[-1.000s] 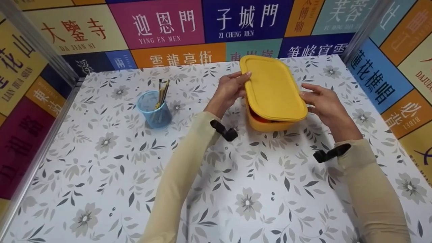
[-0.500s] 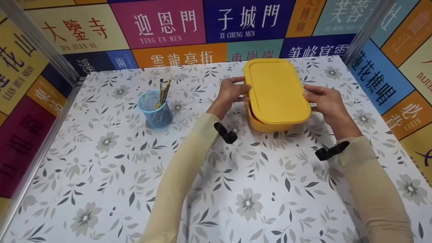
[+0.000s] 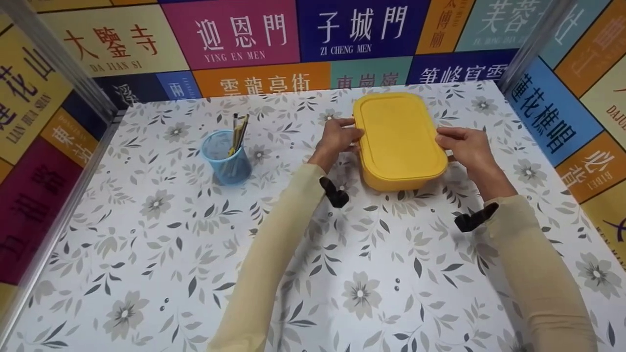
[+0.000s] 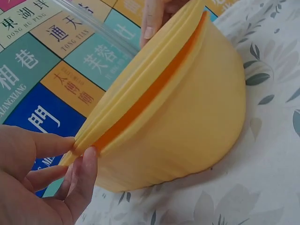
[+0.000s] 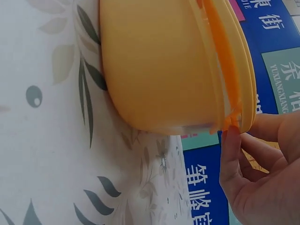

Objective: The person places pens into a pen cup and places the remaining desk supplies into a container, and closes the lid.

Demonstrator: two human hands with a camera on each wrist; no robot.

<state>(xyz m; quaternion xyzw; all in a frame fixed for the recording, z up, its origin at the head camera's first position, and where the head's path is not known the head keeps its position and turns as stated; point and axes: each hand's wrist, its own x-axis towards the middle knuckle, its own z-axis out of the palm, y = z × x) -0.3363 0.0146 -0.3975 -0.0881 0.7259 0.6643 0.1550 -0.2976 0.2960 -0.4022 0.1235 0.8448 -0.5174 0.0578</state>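
Observation:
A yellow plastic lid (image 3: 398, 137) lies over the top of a yellow food container (image 3: 397, 185) standing on the table. My left hand (image 3: 336, 139) pinches the lid's left edge between thumb and fingers. Opposite it, my right hand (image 3: 467, 146) pinches the right edge. In the left wrist view a gap shows between the lid (image 4: 140, 77) and the container's rim, with the left hand (image 4: 47, 173) at one end. The right wrist view shows a similar gap beside the container wall (image 5: 159, 65). The container's contents are hidden.
A blue mesh cup (image 3: 234, 168) holding several pens or brushes (image 3: 238, 132) stands on the table to the left. The table (image 3: 303, 264) has a floral cover. Panels (image 3: 232, 32) with printed characters border its back and sides.
The lid has come down from a skewed tilt and moved nearer, so it now covers the container more evenly. Both hands followed it along the edges.

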